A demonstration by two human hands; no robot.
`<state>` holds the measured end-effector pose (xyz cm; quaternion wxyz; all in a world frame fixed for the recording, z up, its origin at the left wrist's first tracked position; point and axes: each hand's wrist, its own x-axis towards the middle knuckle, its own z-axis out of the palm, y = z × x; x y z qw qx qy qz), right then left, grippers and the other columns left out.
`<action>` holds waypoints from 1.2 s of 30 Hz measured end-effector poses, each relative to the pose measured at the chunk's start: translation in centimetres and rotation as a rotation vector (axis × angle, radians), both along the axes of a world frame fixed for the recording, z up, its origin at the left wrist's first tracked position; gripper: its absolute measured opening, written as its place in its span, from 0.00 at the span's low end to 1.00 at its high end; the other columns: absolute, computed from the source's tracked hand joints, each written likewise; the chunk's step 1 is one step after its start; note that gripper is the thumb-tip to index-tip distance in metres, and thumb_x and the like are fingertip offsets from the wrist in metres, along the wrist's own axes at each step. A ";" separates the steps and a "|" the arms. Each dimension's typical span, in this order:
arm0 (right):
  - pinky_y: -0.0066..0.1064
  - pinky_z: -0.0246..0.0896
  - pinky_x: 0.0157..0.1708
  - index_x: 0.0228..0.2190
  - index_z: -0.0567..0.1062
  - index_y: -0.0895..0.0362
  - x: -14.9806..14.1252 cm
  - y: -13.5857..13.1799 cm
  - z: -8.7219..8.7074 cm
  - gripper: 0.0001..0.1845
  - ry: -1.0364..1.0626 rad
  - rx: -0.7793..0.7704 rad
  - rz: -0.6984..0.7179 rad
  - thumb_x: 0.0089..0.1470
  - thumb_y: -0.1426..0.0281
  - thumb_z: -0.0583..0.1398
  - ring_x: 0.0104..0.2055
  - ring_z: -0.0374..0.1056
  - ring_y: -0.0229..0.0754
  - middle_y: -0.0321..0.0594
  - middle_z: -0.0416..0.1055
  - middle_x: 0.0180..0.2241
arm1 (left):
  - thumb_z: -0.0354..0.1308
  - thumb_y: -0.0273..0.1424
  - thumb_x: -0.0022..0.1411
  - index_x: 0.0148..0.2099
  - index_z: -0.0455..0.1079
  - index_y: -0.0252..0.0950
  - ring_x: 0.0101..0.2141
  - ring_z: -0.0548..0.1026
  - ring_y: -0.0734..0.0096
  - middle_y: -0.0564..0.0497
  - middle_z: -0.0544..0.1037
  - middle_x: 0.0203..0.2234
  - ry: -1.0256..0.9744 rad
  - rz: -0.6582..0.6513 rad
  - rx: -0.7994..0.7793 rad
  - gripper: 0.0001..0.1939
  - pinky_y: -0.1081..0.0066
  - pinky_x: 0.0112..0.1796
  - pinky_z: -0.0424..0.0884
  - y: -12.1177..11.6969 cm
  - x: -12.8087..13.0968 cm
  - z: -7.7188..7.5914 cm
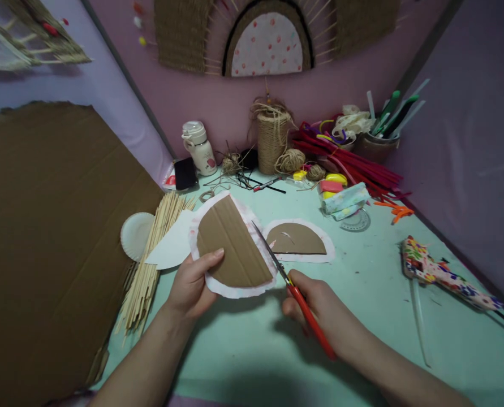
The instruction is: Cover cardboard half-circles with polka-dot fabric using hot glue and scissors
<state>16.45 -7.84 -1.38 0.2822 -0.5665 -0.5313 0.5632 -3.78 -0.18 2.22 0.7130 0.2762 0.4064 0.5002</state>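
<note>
My left hand (194,282) grips a half-round piece of brown cardboard (230,246) with white cloth or paper showing round its rim, held tilted above the pale green table (362,294). My right hand (315,308) is closed on red-handled scissors (294,291); the blades point up-left and touch the right edge of the cardboard piece. A second, smaller half-round cardboard piece (297,240) with a white border lies flat on the table just right of the blades.
A big cardboard sheet (43,243) leans at left, with a bundle of thin wooden sticks (154,254) and a paper plate (136,233) beside it. At the back stand a twine spool (272,135), a bottle (198,148), red pipe cleaners (349,161). A patterned glue gun (442,273) lies at right.
</note>
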 end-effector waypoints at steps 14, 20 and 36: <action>0.22 0.49 0.20 0.29 0.59 0.52 0.3 -0.1 1.0 0.06 0.026 -0.012 0.048 0.49 0.75 0.53 0.18 0.54 0.31 0.26 0.68 0.21 | 0.68 0.28 0.49 0.59 0.69 0.36 0.49 0.77 0.51 0.44 0.82 0.43 0.002 -0.024 0.019 0.33 0.56 0.54 0.70 0.1 -0.2 -0.2; 0.24 0.51 0.20 0.25 0.59 0.52 0.3 0.0 0.9 0.07 0.007 -0.027 0.017 0.50 0.72 0.55 0.16 0.54 0.32 0.26 0.64 0.17 | 0.69 0.28 0.48 0.57 0.70 0.35 0.49 0.76 0.49 0.44 0.81 0.43 -0.001 -0.056 0.009 0.32 0.55 0.53 0.71 0.1 -0.2 -0.4; 0.25 0.52 0.22 0.25 0.60 0.52 0.3 -0.1 0.6 0.08 -0.002 -0.012 0.002 0.51 0.67 0.56 0.18 0.57 0.33 0.28 0.69 0.20 | 0.69 0.29 0.48 0.59 0.68 0.37 0.49 0.76 0.50 0.44 0.81 0.45 0.021 -0.046 0.033 0.34 0.55 0.53 0.71 -0.1 -0.2 -0.3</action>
